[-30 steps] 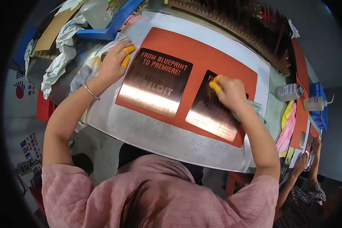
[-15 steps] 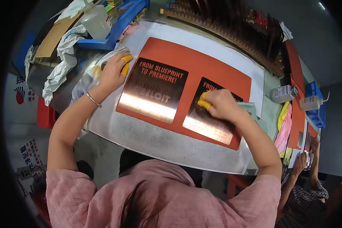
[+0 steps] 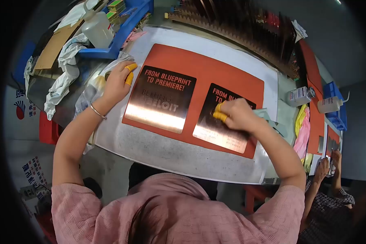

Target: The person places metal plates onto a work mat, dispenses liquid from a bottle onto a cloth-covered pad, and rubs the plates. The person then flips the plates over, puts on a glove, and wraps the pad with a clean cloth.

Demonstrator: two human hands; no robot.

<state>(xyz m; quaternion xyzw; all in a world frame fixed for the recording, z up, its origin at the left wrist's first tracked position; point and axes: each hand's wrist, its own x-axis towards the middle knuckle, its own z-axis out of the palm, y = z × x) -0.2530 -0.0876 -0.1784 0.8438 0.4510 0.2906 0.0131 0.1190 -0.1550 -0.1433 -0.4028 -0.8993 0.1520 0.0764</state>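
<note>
1 plate [image 3: 218, 139] under right hand [image 3: 238, 115]

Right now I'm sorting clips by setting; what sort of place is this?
Probably a workshop finishing metal signs: lettered metal plates lie on an orange-red mat, a toothed rack stands beyond, and plastic bottles sit nearby.

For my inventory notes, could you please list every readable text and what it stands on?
"FROM BLUEPRINT TO PREMIERE!": left rectangular copper-and-black metal plate.
"BELOIT": same plate; the dark word above is unclear.
"FROM BLU", "TO": right copper-and-black metal plate, continuing behind the right hand.
Too small or blurred: both plates' fine print, white bottle labels, dark Chinese characters at far left.
</note>
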